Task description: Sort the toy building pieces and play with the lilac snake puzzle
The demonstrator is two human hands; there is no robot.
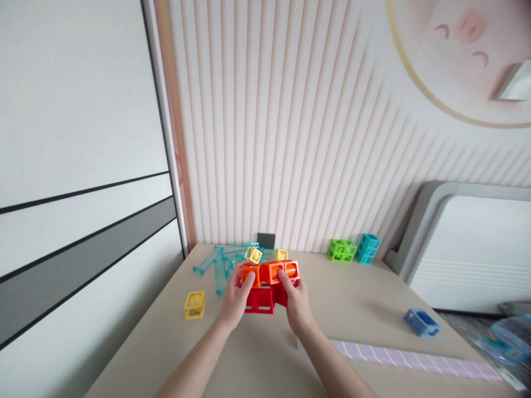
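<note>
Both hands hold one joined cluster of open-frame blocks above the table. Its upper part is orange [272,272] and its lower part is red [264,300]. My left hand [237,296] grips the left end, thumb on an orange block's face. On the right end, my right hand [296,298] is closed with its thumb on the orange face. A small yellow block [253,255] shows at the top left of the cluster; whether it is attached is unclear. Just behind the cluster is another yellow block [281,254].
Clear teal track pieces [222,265] lie at the back left, with a yellow block [194,305] nearer. Green [342,250] and teal [368,249] blocks stand near the wall. At right are a blue block [422,323] and a purple strip [415,359] on the table [352,298].
</note>
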